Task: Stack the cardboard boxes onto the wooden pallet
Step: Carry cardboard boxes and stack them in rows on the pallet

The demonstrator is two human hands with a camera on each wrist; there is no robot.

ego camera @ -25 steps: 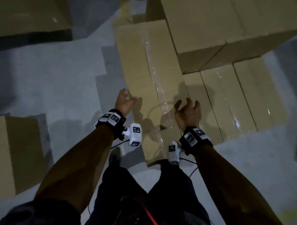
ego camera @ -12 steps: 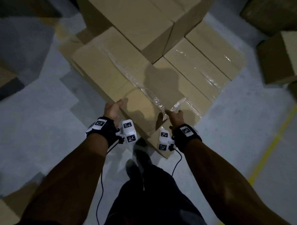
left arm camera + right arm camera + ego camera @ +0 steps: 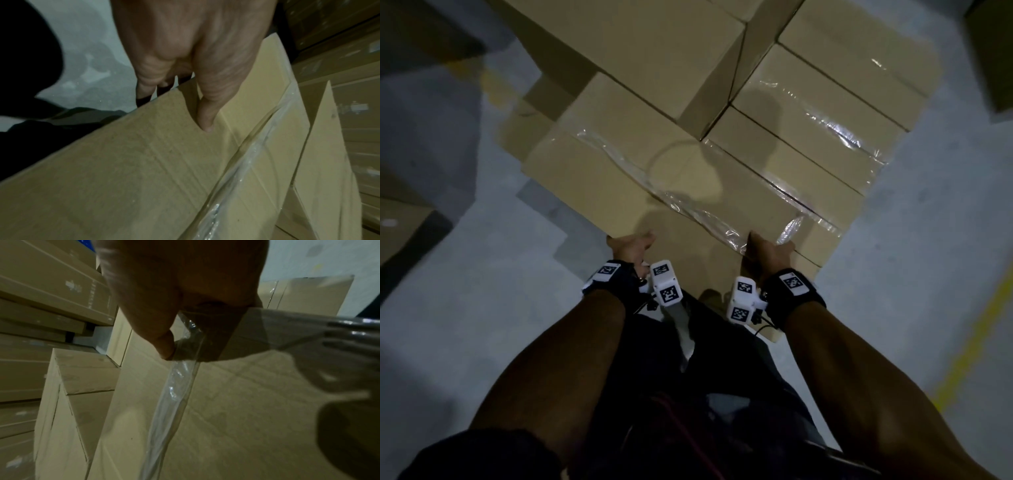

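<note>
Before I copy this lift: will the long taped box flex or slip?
The long box probably stays stiff: its top looks flat. The loose tape looks slick. Left hand and right hand grip the near end only, so the far end may sag.

a second ago both hands were just hovering open, now left hand (image 3: 629, 244) and right hand (image 3: 768, 247) grip the near edge of the taped box (image 3: 654, 192), thumbs on top, and the camera's closer over the stack

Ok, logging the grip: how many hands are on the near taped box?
2. The left hand grips the taped box at its near edge, left side; the right hand grips the same edge beside the clear tape. Fingers below the edge are hidden.
</note>
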